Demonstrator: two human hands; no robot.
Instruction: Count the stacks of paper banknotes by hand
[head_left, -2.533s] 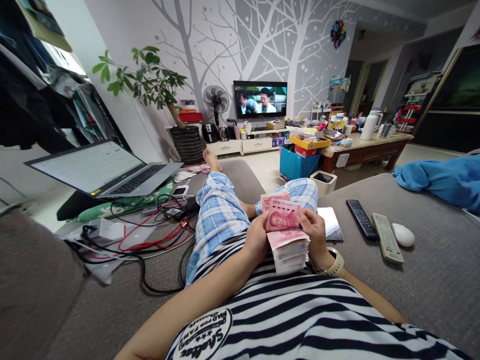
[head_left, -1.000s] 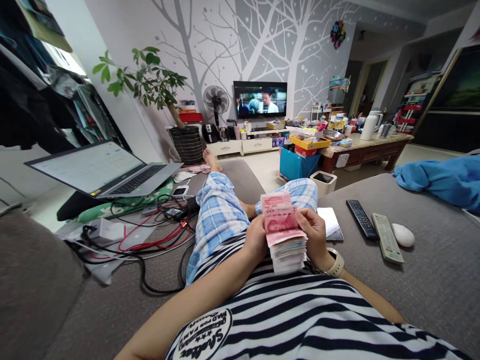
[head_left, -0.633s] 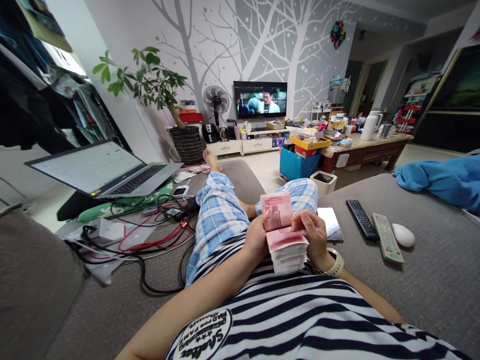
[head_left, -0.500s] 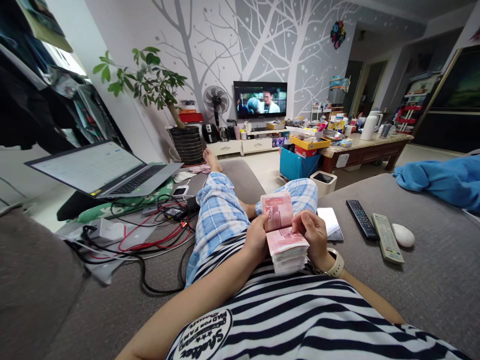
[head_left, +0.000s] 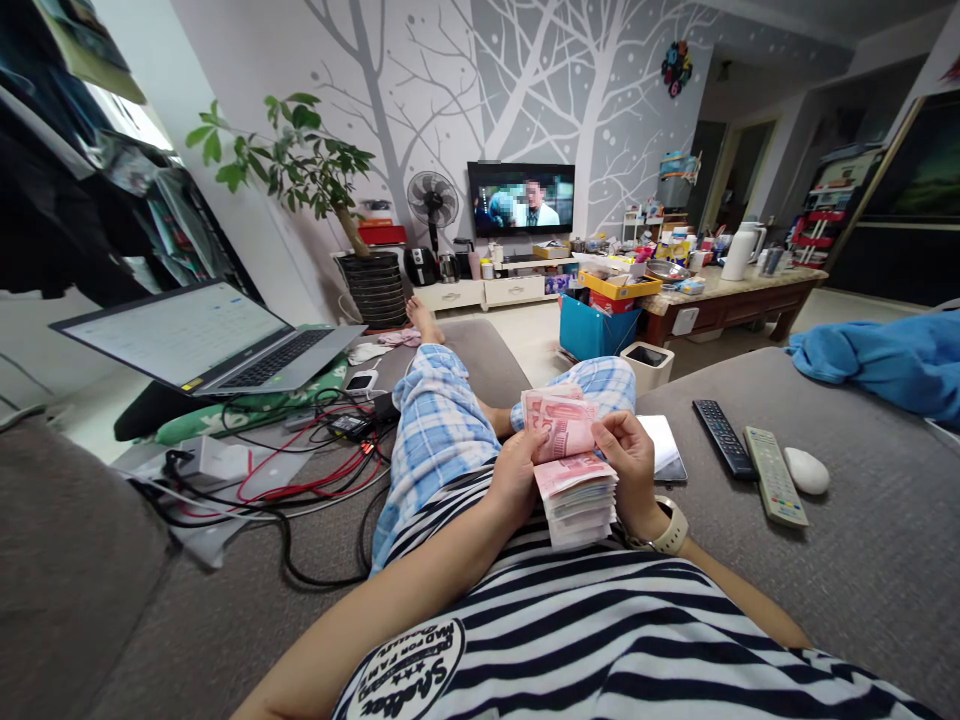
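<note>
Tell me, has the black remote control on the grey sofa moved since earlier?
No. The black remote control lies beside the light grey remote control, as before.

This is the living room of a home: at top centre a television [head_left: 520, 199] plays above a low white cabinet [head_left: 484, 292], against a wall painted with grey trees [head_left: 540, 90], with a standing fan [head_left: 432, 203] and a potted plant [head_left: 300, 170] to its left. A wide grey sofa [head_left: 862, 570] fills the lower frame, bearing a black remote control [head_left: 724, 438] and a grey remote control [head_left: 775, 475] at the right, and an open laptop [head_left: 217, 345] beside tangled cables [head_left: 300, 485] at the left. At the upper right stands a cluttered wooden coffee table [head_left: 731, 295] with a white jug [head_left: 739, 252].
</note>
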